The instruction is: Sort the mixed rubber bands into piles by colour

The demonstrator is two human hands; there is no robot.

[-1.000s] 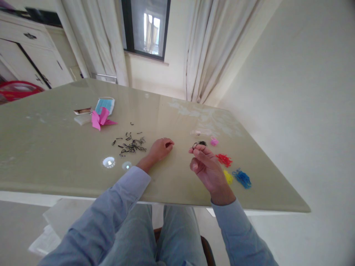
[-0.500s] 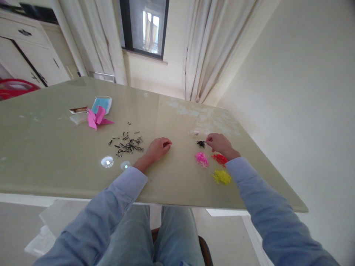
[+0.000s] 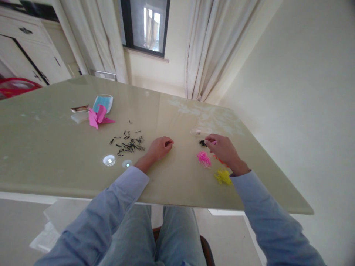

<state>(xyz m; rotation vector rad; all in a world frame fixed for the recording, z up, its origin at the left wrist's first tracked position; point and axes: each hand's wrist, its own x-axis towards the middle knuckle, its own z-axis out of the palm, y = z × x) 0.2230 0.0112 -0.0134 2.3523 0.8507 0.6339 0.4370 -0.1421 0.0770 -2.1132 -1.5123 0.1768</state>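
My left hand (image 3: pixel 161 148) rests on the table with its fingers curled and pressed together; whatever it may hold is hidden. To its left lies a loose scatter of black loops (image 3: pixel 130 145) that look like small rubber bands. My right hand (image 3: pixel 222 147) is closed in a pinch at the edge of a small black pile (image 3: pixel 202 143). A bit of pink shows at its fingertips, too small to name. Nearer to me are a pink pile (image 3: pixel 204 159) and a yellow pile (image 3: pixel 223 177) of thin, band-like pieces. A red pile (image 3: pixel 221 161) is partly covered by that hand.
A clear plastic item (image 3: pixel 202 131) lies beyond the black pile. At the far left of the table (image 3: pixel 55 147) are a blue face mask (image 3: pixel 103 102), a folded pink paper piece (image 3: pixel 98 116) and a narrow printed packet (image 3: pixel 80 109). A wall (image 3: pixel 299 92) stands beyond the table's right side.
My right hand has turned and shifted slightly right, now covering more of the red pile. A bit of pink shows at its fingertips. My left hand keeps its pose.
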